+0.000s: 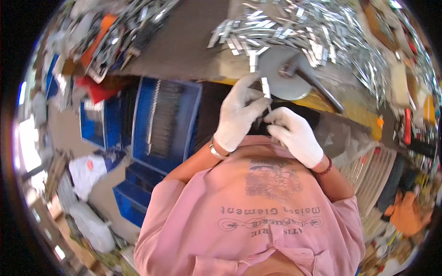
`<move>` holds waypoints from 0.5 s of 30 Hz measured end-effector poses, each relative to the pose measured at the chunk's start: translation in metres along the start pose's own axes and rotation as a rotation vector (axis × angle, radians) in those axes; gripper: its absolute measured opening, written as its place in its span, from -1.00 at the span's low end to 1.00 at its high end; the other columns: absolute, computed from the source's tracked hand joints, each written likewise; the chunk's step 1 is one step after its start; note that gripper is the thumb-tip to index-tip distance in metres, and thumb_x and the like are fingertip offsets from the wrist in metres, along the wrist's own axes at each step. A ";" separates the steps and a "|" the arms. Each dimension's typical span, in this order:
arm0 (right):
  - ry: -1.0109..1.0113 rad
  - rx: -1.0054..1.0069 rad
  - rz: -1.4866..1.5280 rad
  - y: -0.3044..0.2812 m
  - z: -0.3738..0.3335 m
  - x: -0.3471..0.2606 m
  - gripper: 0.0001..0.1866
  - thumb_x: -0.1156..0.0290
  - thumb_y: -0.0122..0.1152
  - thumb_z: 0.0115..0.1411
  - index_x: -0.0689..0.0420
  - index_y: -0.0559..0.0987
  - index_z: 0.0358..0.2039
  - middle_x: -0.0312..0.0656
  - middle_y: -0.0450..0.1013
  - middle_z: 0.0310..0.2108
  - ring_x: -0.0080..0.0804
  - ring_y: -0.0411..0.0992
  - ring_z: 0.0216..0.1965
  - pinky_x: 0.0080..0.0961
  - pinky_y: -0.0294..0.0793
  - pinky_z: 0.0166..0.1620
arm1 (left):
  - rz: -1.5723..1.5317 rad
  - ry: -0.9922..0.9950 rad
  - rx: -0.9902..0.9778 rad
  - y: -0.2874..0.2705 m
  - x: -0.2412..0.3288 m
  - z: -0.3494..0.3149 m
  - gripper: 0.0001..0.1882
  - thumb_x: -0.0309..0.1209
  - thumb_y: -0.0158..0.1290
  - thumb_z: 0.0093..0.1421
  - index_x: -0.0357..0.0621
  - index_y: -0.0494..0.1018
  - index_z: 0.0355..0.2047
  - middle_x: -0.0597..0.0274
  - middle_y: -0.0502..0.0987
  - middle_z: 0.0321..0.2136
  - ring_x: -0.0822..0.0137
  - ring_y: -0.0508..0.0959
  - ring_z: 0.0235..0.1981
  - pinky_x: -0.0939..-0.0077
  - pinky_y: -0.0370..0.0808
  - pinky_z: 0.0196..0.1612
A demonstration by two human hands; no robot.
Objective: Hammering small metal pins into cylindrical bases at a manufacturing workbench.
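Both my hands wear white gloves and meet just off the near edge of the workbench (pixel 175 57). Between its thumb and fingers, my left hand (pixel 237 112) grips a narrow shiny metal strip (pixel 265 87), which points upward. Another bright strip (pixel 253 62) lies by the bench edge, close to my left index fingertip. My right hand (pixel 294 135) is closed in a pinch near the lower end of the held strip; what lies in its fingertips is too small to make out. Beyond my hands, a hammer (pixel 317 87) rests across a round grey metal disc (pixel 283 69).
A large heap of loose metal strips (pixel 294 30) covers the far bench. More metal parts and an orange-handled tool (pixel 99 39) lie at the far left. Left of me stand blue bins (pixel 197 124), one holding stacked dark strips. A pale plastic crate (pixel 370 177) is at my right.
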State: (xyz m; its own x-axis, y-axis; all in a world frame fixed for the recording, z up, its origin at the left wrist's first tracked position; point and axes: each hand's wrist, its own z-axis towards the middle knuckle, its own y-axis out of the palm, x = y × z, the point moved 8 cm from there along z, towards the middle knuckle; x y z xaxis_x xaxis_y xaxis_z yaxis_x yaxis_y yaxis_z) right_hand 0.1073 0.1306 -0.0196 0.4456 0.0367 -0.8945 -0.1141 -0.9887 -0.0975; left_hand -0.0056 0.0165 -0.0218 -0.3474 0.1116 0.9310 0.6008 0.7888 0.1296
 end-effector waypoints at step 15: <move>-0.031 -0.166 -0.178 0.043 0.026 -0.023 -0.46 0.49 -0.01 0.41 0.28 0.42 0.39 -0.17 0.55 -0.18 -0.59 0.44 -0.37 -0.58 0.52 -0.20 | 0.149 0.035 0.793 -0.241 -0.069 -0.085 -0.53 -0.44 0.35 0.11 -0.29 0.61 0.06 0.16 0.72 -0.21 0.42 0.68 -0.21 0.50 0.63 -0.11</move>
State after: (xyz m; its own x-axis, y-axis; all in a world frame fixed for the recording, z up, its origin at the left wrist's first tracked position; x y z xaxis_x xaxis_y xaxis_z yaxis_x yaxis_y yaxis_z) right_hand 0.0695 0.0906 -0.0147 0.4178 0.2142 -0.8829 0.1125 -0.9765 -0.1837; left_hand -0.0650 -0.2324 -0.0880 -0.2731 0.2410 0.9313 -0.0551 0.9626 -0.2653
